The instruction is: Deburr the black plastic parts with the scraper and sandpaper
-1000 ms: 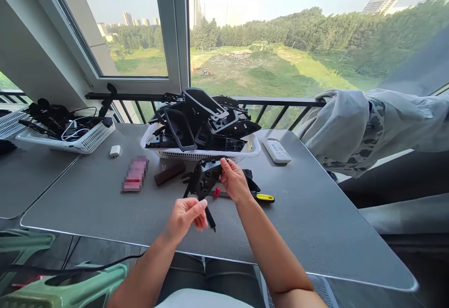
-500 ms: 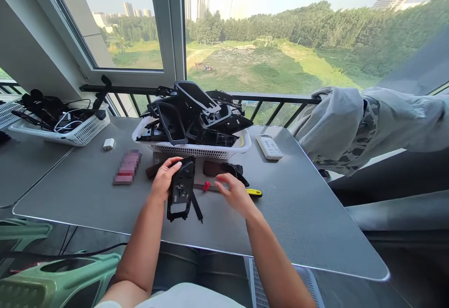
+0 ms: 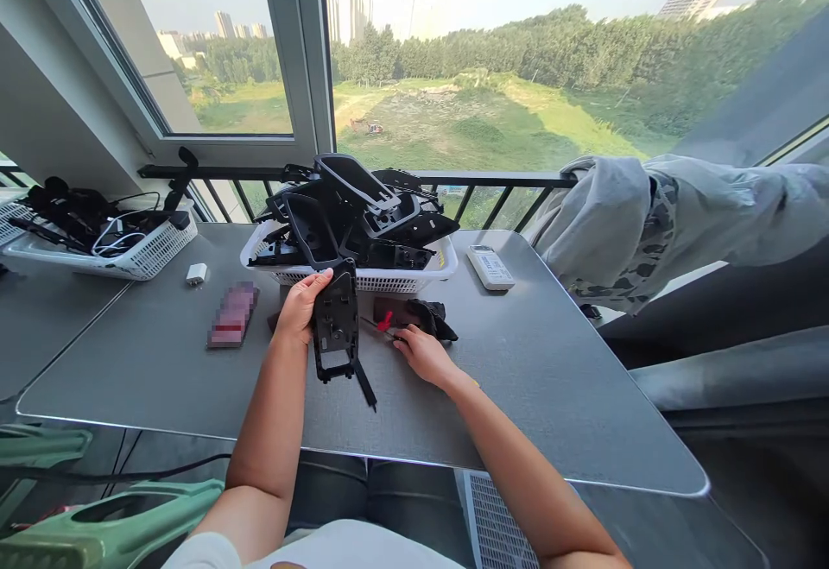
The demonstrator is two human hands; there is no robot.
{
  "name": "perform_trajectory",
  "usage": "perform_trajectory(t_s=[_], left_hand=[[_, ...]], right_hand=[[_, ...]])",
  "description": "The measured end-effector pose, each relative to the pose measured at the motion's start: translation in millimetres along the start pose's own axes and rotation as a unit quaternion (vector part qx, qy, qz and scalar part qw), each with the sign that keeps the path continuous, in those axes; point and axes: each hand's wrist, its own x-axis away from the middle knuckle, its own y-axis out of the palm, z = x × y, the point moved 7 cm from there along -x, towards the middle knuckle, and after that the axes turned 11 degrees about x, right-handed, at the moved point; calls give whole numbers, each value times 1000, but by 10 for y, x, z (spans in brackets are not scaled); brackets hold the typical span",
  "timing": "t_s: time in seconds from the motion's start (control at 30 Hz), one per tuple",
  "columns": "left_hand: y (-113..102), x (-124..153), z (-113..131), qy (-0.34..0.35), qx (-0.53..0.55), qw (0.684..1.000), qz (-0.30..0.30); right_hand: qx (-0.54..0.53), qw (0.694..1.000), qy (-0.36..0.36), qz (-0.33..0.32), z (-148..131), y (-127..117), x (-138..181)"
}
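White device in the head view: Dark print is carried on the face of the white slab-shaped device (image 3: 490, 268), too small to be read.
Pink item: The flat pink item (image 3: 233, 316) is masked by pixelation, so any lettering is hidden.
Black plastic frame: The moulded frame (image 3: 336, 319), with ribs and a rectangular cut-out, is held above the desk (image 3: 550, 405), in front of the white basket (image 3: 414, 281).
Left hand: The frame's upper left edge is clamped between thumb and fingers of the left hand (image 3: 303, 306).
Right hand: A thin dark tool (image 3: 374, 325) is met by the fingertips of the right hand (image 3: 422, 353); whether they are closed on it cannot be told.
Beside the tool: A small glossy red piece (image 3: 386, 321) and a crumpled black item (image 3: 435, 319) are seen.
Black strip: The narrow strip (image 3: 366, 386) is partly covered by the frame; whether they are joined cannot be told.
Basket: Glossy and matt black plastic parts (image 3: 363, 219) are heaped above the perforated rim.
Desk: Its grey, finely textured top is edged in pale trim.
Room: A black railing (image 3: 479, 180) is set before the window (image 3: 311, 51); a grey garment (image 3: 602, 215) with a camouflage band is draped at the right.
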Motion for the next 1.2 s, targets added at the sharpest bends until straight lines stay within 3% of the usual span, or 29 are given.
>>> perform_trajectory(t_s=[0.2,0.33,0.4,0.47,0.53,0.63,0.73,0.97,1.2], left_hand=[[140,-84,100,-1,-24,999,-46],[277,-98,200,28,-13,997,-66],[366,-80,234,41,-11,995,-91],[444,-53,241,46,-14,992,-116],[489,-28,226,44,-22,991,-126],[527,11,204,49,-51,988,-135],[545,56,184,56,-88,984,-148],[518,124,206,77,-151,972,-164],[583,159,272,89,-236,955,-155]], right_hand=[[-141,989,-42,-10,8,-133,39],[-210,976,-52,2,-17,-465,31],[-271,961,-27,50,3,-744,-5],[-329,933,-6,147,13,-1084,-9],[-349,918,-2,188,-60,-1325,14],[-315,919,-47,231,-302,-1578,114],[-221,935,-89,264,-519,-1675,236],[-47,952,-128,274,-599,-1639,322],[11,957,-154,245,-645,-1556,266]])
